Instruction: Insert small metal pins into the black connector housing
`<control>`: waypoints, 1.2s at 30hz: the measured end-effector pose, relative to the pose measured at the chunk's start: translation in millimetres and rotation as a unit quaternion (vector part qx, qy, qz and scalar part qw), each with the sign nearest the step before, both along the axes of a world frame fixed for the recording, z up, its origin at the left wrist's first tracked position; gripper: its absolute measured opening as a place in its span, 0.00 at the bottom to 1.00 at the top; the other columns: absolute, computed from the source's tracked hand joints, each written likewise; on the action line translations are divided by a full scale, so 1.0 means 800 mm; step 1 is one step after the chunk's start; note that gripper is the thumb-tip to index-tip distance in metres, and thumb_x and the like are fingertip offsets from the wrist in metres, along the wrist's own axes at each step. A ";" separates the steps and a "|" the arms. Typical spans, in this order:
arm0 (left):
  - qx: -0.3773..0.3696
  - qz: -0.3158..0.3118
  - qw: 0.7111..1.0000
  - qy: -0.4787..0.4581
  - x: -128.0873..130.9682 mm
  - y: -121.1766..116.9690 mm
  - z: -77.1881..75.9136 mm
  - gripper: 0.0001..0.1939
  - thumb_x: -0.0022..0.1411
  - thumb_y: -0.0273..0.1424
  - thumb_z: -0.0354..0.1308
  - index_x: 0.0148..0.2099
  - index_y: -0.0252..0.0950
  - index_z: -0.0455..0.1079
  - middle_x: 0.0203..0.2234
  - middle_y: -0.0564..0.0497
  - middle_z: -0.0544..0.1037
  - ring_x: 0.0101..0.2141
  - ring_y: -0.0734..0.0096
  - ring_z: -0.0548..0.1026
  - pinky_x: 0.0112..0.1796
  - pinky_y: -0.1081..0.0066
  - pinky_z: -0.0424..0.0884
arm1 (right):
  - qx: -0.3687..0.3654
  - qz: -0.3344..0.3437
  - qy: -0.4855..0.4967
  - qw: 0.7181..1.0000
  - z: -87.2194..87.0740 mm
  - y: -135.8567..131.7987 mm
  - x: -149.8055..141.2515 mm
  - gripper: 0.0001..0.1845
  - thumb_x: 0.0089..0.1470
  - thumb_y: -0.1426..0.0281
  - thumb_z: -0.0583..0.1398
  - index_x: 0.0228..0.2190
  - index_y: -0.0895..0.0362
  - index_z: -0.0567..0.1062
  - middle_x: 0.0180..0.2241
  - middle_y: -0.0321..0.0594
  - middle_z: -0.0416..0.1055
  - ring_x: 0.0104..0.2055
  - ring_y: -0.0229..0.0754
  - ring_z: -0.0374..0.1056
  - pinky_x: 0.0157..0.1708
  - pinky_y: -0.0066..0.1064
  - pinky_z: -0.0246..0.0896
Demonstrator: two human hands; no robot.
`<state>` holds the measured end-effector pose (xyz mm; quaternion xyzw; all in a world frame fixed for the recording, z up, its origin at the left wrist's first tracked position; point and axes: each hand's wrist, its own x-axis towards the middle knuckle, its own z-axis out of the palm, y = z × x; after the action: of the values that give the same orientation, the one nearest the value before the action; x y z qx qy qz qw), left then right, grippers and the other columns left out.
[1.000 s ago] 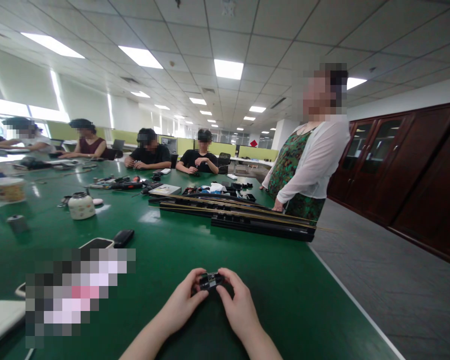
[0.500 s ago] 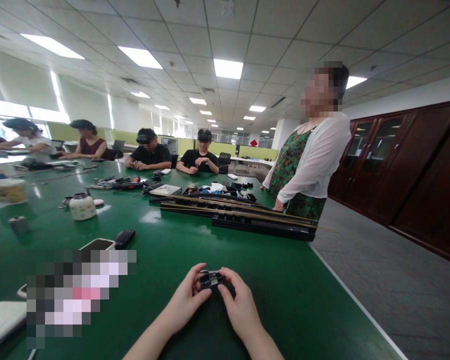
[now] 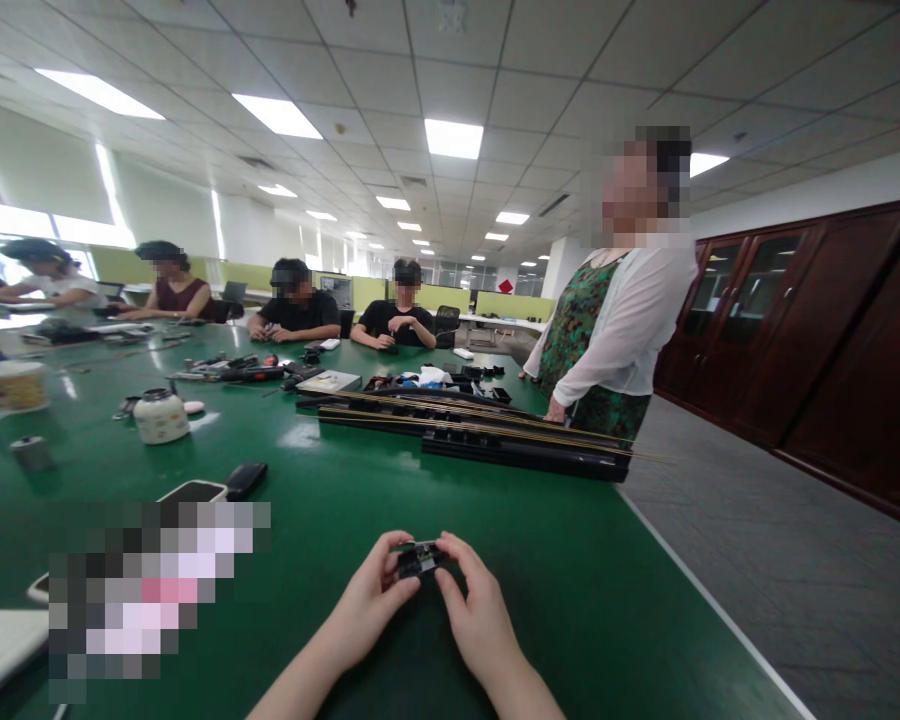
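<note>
Between my two hands is a small black part with silver metal pieces [image 3: 421,560], held above the green table [image 3: 330,600]. My left hand [image 3: 379,590] grips its left end, thumb in front and fingers behind. On the right end, my right hand [image 3: 470,590] pinches it between thumb and forefinger. The part is too small in view to tell its exact kind. My fingers cover both its ends.
Long black strips with thin yellowish rods [image 3: 480,430] lie across the table ahead. A person in a white cardigan [image 3: 607,320] stands at the right edge. A patterned jar [image 3: 160,415], a metal cylinder [image 3: 31,454] and a phone [image 3: 195,493] lie left. Several people sit beyond.
The view has shifted very slightly. Both hands keep their grip on the small black part, with hardly any movement.
</note>
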<state>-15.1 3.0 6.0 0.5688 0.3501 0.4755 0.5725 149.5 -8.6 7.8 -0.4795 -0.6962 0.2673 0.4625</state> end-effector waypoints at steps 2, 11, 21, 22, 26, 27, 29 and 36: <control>0.001 0.002 1.000 -0.001 0.000 0.000 -0.001 0.20 0.51 0.31 0.59 0.46 0.41 0.56 0.39 0.49 0.76 0.45 0.60 0.72 0.47 0.62 0.63 | 0.001 -0.001 0.001 1.000 -0.001 0.000 0.000 0.16 0.53 0.68 0.53 0.44 0.52 0.70 0.50 0.42 0.67 0.54 0.44 0.61 0.55 0.42 0.54; -0.011 0.016 1.000 -0.003 0.002 -0.002 0.004 0.23 0.49 0.34 0.61 0.47 0.40 0.57 0.39 0.47 0.76 0.45 0.57 0.72 0.47 0.60 0.63 | 0.003 -0.004 -0.004 1.000 0.001 0.000 -0.001 0.15 0.53 0.67 0.53 0.42 0.52 0.71 0.48 0.42 0.68 0.53 0.45 0.62 0.54 0.42 0.55; -0.004 0.009 1.000 0.000 0.001 -0.002 -0.001 0.22 0.49 0.36 0.61 0.45 0.41 0.57 0.37 0.49 0.76 0.44 0.59 0.72 0.46 0.60 0.63 | 0.010 -0.004 0.000 1.000 0.007 -0.003 -0.001 0.14 0.52 0.65 0.55 0.40 0.52 0.73 0.48 0.44 0.68 0.52 0.45 0.62 0.53 0.41 0.57; -0.003 0.010 1.000 0.001 0.002 -0.002 -0.001 0.22 0.49 0.35 0.61 0.45 0.41 0.57 0.37 0.49 0.76 0.43 0.59 0.72 0.46 0.60 0.63 | 0.005 -0.003 -0.003 1.000 0.008 -0.004 -0.001 0.14 0.51 0.65 0.56 0.41 0.52 0.73 0.48 0.44 0.68 0.52 0.46 0.62 0.53 0.41 0.56; -0.009 0.013 1.000 0.006 0.002 -0.003 0.002 0.22 0.49 0.34 0.61 0.45 0.41 0.58 0.37 0.50 0.76 0.43 0.60 0.73 0.45 0.61 0.64 | -0.008 -0.002 -0.007 1.000 0.010 -0.005 -0.001 0.14 0.48 0.68 0.58 0.40 0.50 0.74 0.49 0.43 0.67 0.53 0.46 0.61 0.54 0.42 0.55; -0.009 0.012 1.000 0.007 0.002 -0.004 0.002 0.22 0.49 0.34 0.61 0.45 0.41 0.57 0.37 0.50 0.76 0.43 0.60 0.73 0.45 0.62 0.64 | -0.008 -0.003 -0.005 1.000 0.010 -0.005 -0.001 0.14 0.48 0.69 0.58 0.39 0.50 0.74 0.49 0.42 0.67 0.53 0.46 0.61 0.54 0.42 0.55; -0.008 0.008 1.000 0.008 0.002 -0.004 0.002 0.22 0.49 0.33 0.60 0.45 0.41 0.57 0.37 0.50 0.76 0.43 0.60 0.73 0.46 0.62 0.64 | -0.013 -0.004 -0.003 1.000 0.010 -0.005 -0.002 0.14 0.47 0.70 0.59 0.38 0.50 0.74 0.49 0.42 0.67 0.53 0.46 0.62 0.54 0.42 0.55; -0.007 0.005 1.000 0.017 0.001 -0.002 -0.002 0.23 0.48 0.34 0.62 0.45 0.41 0.56 0.37 0.49 0.76 0.42 0.61 0.73 0.43 0.63 0.65 | -0.014 -0.008 0.000 1.000 0.009 -0.005 -0.003 0.12 0.47 0.71 0.58 0.36 0.51 0.75 0.48 0.42 0.67 0.52 0.46 0.63 0.53 0.41 0.56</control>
<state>-14.2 1.4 4.6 0.5711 0.3658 0.4660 0.5683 147.1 -12.3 15.2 -0.4918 -0.6883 0.2732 0.4579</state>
